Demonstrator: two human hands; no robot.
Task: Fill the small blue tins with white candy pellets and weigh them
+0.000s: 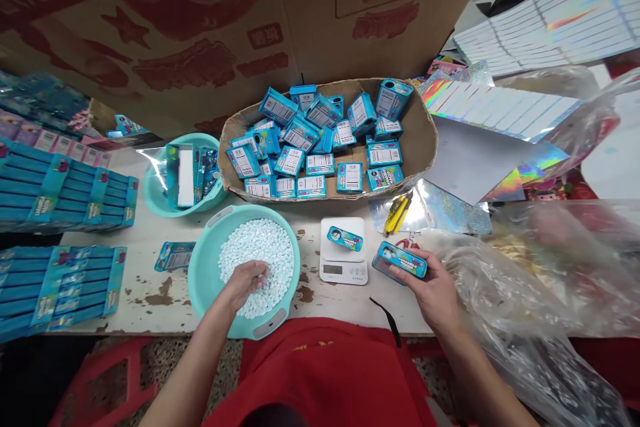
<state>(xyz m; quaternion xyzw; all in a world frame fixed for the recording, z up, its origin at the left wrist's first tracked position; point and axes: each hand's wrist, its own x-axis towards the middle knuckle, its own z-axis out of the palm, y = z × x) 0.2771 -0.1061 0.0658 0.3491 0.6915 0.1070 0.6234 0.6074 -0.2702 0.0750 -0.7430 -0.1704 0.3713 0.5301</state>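
My left hand is inside a turquoise basin, its fingers curled in among small pale candies. How many candies lie in the fingers is hidden. A small blue candy box is gripped in my right hand, thumb on the near side, its printed narrow face with a round hole turned up. Between the hands stands a white digital scale, with another blue box lying on its platform; the display is too small to read.
Behind the scale, a cut-down cardboard box holds many blue boxes. A second turquoise basin contains packaging. Yellow cutters lie near the scale. Stacked blue cartons stand left; plastic bags and shiny printed sheets cover the right.
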